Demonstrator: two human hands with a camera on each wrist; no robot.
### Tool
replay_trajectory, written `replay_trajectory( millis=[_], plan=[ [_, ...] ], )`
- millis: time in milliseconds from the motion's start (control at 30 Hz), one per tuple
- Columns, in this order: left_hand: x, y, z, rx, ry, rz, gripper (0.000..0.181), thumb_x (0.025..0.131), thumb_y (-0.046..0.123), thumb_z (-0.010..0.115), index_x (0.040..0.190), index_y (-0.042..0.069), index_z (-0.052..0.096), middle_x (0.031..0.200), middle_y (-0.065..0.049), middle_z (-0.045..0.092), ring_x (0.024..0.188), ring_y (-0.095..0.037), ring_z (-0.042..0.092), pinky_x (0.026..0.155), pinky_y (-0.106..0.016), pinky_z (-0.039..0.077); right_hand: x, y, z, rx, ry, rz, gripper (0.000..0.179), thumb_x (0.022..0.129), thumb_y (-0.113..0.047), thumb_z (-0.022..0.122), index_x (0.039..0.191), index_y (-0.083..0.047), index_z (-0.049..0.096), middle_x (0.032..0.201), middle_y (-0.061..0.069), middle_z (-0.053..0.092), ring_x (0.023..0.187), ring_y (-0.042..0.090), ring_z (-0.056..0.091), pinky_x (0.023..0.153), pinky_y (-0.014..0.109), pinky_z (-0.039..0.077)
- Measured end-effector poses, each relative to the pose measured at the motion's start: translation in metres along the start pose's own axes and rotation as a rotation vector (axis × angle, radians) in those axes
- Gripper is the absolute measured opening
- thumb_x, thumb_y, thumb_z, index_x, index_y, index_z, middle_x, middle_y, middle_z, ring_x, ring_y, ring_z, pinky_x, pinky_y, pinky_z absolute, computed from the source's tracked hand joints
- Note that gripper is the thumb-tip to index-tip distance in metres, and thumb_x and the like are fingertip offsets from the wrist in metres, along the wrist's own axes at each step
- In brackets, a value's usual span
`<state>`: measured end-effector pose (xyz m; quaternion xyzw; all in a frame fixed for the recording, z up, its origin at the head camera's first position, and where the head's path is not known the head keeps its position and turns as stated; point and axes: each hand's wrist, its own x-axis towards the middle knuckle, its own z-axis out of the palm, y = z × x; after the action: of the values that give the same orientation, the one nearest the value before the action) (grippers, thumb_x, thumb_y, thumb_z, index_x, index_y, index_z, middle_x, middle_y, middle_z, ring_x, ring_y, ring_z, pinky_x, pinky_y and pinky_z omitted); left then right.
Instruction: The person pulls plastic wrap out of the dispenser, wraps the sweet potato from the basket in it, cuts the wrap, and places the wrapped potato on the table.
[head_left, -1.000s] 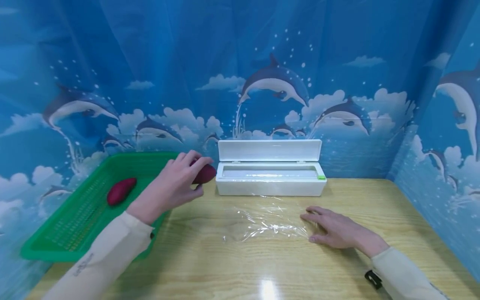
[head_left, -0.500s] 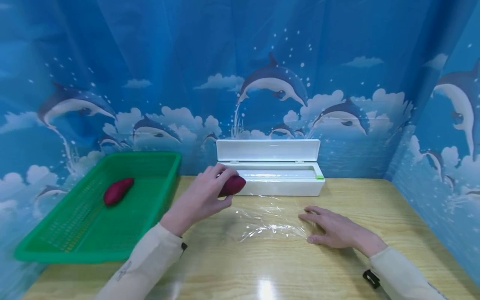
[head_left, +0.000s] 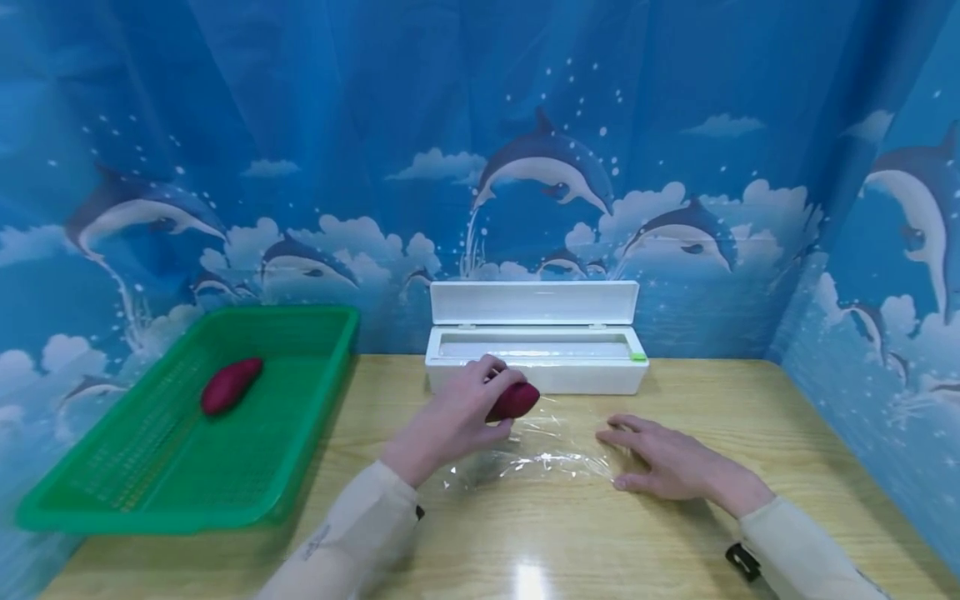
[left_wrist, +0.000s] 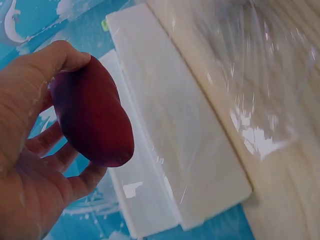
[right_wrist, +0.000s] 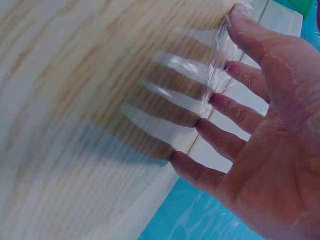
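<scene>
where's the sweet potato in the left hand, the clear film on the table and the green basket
Held sweet potato [left_wrist: 95,117]: left wrist view, middle of its skin.
Clear film [head_left: 551,460]: head view, shiny creases.
Green basket [head_left: 157,523]: head view, near rim.

From the head, our widest and farthest view, we look forward and down over the counter [head_left: 637,550] to the curtain [head_left: 375,100]. At the left wrist we look close past the left hand [left_wrist: 30,172] at the potato [left_wrist: 95,115], the box [left_wrist: 170,130] slanting behind. At the right wrist we face the right hand [right_wrist: 270,130] and film [right_wrist: 215,75] up close. All three views share the box, film and counter.
</scene>
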<state>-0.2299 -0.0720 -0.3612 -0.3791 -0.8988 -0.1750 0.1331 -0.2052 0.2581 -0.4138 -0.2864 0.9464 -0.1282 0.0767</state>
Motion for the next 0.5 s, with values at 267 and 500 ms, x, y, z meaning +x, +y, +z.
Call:
replay_trajectory(
  millis=[267,500],
  plan=[
    [0.015,0.008,0.027,-0.029,-0.077,-0.005,0.057,0.085,0.026,0.084,0.136,0.020,0.061,0.127,-0.006,0.061,0.110,-0.019,0.060,0.095,-0.033,0.057,0.000,0.000,-0.001,0.004,-0.002,0.003,0.070,0.090,-0.046,0.073,0.148,-0.011,0.053,0.154,0.026,0.045,0.137,0.051,0.048,0.108,0.068,0.042],
    [0.023,0.012,0.048,-0.006,-0.130,-0.025,0.060,0.084,0.030,0.082,0.139,0.019,0.060,0.130,-0.004,0.060,0.111,-0.017,0.058,0.096,-0.030,0.054,0.002,-0.002,-0.002,0.016,-0.028,0.027,0.069,0.092,-0.047,0.071,0.149,-0.013,0.053,0.156,0.025,0.044,0.139,0.050,0.047,0.108,0.068,0.042]
  ],
)
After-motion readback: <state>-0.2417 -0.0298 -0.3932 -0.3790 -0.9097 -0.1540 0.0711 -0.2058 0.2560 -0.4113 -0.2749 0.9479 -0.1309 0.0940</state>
